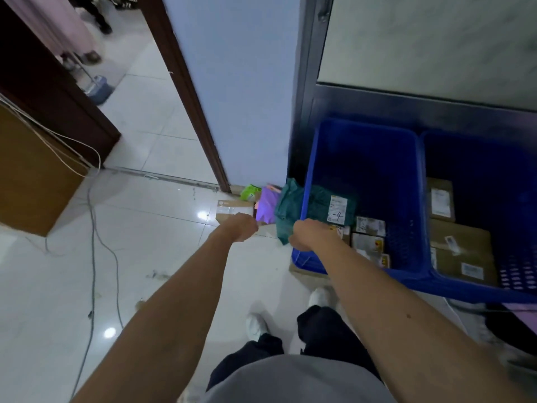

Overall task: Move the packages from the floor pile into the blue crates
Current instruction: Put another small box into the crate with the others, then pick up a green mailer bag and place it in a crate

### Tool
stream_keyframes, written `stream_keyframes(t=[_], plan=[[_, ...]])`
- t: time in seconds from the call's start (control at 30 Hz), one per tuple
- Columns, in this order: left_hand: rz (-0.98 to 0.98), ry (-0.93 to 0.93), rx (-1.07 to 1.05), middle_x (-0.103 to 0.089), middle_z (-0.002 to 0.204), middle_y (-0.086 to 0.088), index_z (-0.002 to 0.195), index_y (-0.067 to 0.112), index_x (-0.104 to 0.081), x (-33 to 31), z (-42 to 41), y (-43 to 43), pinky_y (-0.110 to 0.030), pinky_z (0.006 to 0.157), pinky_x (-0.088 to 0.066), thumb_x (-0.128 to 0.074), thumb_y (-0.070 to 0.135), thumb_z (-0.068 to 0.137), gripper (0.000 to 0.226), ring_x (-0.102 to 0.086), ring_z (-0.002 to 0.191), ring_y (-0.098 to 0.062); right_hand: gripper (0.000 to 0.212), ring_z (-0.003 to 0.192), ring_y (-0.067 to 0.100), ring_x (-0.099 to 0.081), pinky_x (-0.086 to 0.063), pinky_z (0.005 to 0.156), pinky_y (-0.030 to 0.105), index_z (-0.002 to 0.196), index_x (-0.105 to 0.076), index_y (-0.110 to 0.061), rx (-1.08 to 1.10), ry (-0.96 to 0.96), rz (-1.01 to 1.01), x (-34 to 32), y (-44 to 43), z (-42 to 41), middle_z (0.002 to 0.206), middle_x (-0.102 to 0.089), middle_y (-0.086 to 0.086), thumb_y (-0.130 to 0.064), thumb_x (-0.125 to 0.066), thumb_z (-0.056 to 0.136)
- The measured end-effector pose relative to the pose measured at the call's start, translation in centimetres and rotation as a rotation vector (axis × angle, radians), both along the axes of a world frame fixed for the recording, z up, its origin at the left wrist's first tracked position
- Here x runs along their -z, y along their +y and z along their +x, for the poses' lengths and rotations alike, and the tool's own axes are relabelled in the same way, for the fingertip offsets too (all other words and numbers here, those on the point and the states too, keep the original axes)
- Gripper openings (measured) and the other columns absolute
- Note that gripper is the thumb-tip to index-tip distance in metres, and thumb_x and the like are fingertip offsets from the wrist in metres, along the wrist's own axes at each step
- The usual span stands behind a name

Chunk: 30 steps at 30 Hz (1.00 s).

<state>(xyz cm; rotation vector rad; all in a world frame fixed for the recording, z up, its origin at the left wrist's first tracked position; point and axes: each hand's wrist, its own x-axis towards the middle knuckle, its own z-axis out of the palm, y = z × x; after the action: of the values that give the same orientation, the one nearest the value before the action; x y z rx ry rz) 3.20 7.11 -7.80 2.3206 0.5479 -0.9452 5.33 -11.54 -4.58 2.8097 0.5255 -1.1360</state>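
A small pile lies on the floor at the wall's foot: a cardboard box [231, 210], a purple bag [266, 209] and a light green bag [250, 191]. My left hand [241, 228] is down on the box's near corner, fingers curled under and hidden. A dark green bag [319, 205] with a white label hangs over the left wall of the blue crate [374, 158]. My right hand [308, 235] grips that bag's lower end at the crate's rim. Several small boxes [369, 228] lie in the crate.
A second blue crate [491, 170] stands to the right with brown cartons [462, 251] inside. Flat cardboard [305, 270] sticks out under the first crate. Cables [93, 216] trail over the tiles on the left beside a wooden cabinet [35, 175]. A doorway opens behind.
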Motion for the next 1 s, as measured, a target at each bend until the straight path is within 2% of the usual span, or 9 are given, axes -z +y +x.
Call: stream_keyframes(t=[0.3, 0.43, 0.7, 0.8, 0.83, 0.87, 0.93, 1.0], plan=[[-0.107, -0.028, -0.025, -0.057, 0.138, -0.015, 0.136, 0.009, -0.057, 1.8, 3.1, 1.5, -0.041, 0.107, -0.045, -0.045, 0.018, 0.101, 0.039, -0.055, 0.127, -0.031, 0.035, 0.114, 0.034, -0.059, -0.045, 0.084, 0.037, 0.126, -0.059, -0.006, 0.049, 0.036, 0.019, 3.3, 2.6, 3.0, 0.131, -0.060, 0.017, -0.021, -0.043, 0.099], [-0.144, -0.009, -0.108, -0.062, 0.131, -0.013, 0.132, 0.012, -0.061, 3.2, 5.2, 2.7, -0.041, 0.103, -0.049, -0.050, 0.018, 0.098, 0.037, -0.060, 0.120, -0.030, 0.037, 0.115, 0.035, -0.058, -0.045, 0.087, 0.036, 0.126, -0.059, -0.005, 0.093, 0.084, 0.066, 5.9, 4.2, 5.6, 0.131, -0.060, 0.017, -0.022, -0.042, 0.098], [-0.260, 0.017, -0.200, -0.067, 0.123, -0.008, 0.124, 0.017, -0.066, 9.0, 8.6, 3.7, -0.042, 0.101, -0.051, -0.053, 0.017, 0.093, 0.034, -0.064, 0.113, -0.027, 0.039, 0.119, 0.035, -0.056, -0.037, 0.079, 0.033, 0.129, -0.057, -0.005, 0.255, 0.175, 0.133, 12.8, 6.2, 9.1, 0.135, -0.057, 0.017, -0.026, -0.042, 0.099], [-0.328, 0.064, -0.214, -0.068, 0.118, -0.017, 0.097, 0.025, -0.071, 13.4, 10.3, 4.4, -0.046, 0.096, -0.054, -0.061, 0.030, 0.075, 0.025, -0.066, 0.101, -0.032, 0.039, 0.113, 0.036, -0.058, -0.039, 0.078, 0.033, 0.125, -0.058, -0.005, 0.380, 0.218, 0.149, 16.0, 7.4, 10.0, 0.130, -0.059, 0.018, -0.028, -0.044, 0.097], [-0.325, 0.091, -0.215, -0.069, 0.117, -0.019, 0.089, 0.029, -0.069, 15.2, 10.9, 4.6, -0.047, 0.096, -0.054, -0.059, 0.035, 0.070, 0.022, -0.066, 0.102, -0.035, 0.039, 0.111, 0.035, -0.058, -0.041, 0.078, 0.034, 0.124, -0.058, -0.004, 0.434, 0.239, 0.141, 17.1, 7.8, 10.3, 0.128, -0.060, 0.018, -0.029, -0.044, 0.097], [-0.331, 0.117, -0.198, -0.069, 0.117, -0.018, 0.087, 0.030, -0.069, 17.5, 11.6, 4.8, -0.048, 0.096, -0.054, -0.059, 0.036, 0.070, 0.021, -0.065, 0.106, -0.037, 0.038, 0.107, 0.035, -0.058, -0.042, 0.078, 0.034, 0.123, -0.058, -0.004, 0.502, 0.257, 0.143, 18.6, 8.3, 10.7, 0.125, -0.060, 0.017, -0.030, -0.044, 0.098], [-0.350, 0.136, -0.145, -0.069, 0.118, -0.015, 0.097, 0.025, -0.072, 20.9, 13.4, 5.0, -0.047, 0.098, -0.053, -0.059, 0.033, 0.081, 0.022, -0.064, 0.111, -0.036, 0.037, 0.104, 0.034, -0.060, -0.046, 0.078, 0.034, 0.119, -0.060, -0.004, 0.706, 0.285, 0.194, 22.0, 9.3, 11.5, 0.118, -0.063, 0.015, -0.031, -0.044, 0.099], [-0.378, 0.124, -0.134, -0.068, 0.121, -0.016, 0.095, 0.026, -0.073, 23.0, 15.3, 5.1, -0.046, 0.098, -0.052, -0.058, 0.030, 0.088, 0.017, -0.063, 0.113, -0.036, 0.040, 0.104, 0.035, -0.065, -0.054, 0.086, 0.040, 0.116, -0.063, -0.003, 0.964, 0.328, 0.289, 26.3, 10.7, 12.7, 0.114, -0.067, 0.016, -0.033, -0.045, 0.098]])
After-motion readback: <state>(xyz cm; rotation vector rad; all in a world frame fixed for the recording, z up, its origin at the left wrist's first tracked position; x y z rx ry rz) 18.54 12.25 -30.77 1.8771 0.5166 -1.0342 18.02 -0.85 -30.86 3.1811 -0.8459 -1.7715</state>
